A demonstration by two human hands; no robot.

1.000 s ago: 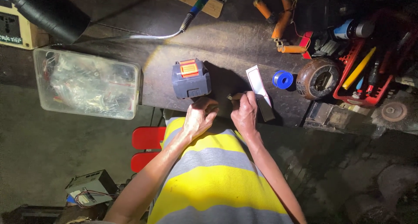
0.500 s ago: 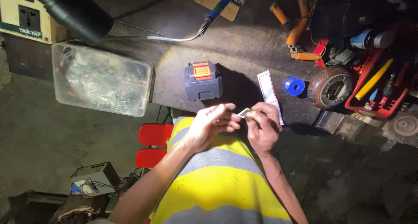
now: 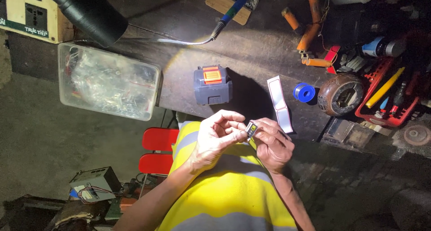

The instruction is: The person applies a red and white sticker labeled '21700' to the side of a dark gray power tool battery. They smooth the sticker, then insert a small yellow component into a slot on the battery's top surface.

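My left hand [image 3: 214, 140] and my right hand [image 3: 272, 144] meet just in front of my yellow vest, below the bench edge. Together they pinch a small silvery part [image 3: 251, 130] with a yellow and dark face; the fingertips of both hands touch it. On the lit bench above them stands a grey-blue battery pack [image 3: 212, 84] with an orange catch. A white strip of labels [image 3: 279, 103] lies to the right of it, close above my right hand. A blue tape roll [image 3: 304, 92] sits further right.
A clear plastic box [image 3: 110, 82] of small parts sits at the bench's left, under a black lamp head [image 3: 92, 13]. A round brown object [image 3: 341, 94], a red tool tray [image 3: 386, 103] and orange cells [image 3: 310, 33] crowd the right. A red stool [image 3: 159, 150] stands below.
My hands have drawn back from the bench edge and come together on the small part, which is now raised between the fingertips. The view has shifted slightly.
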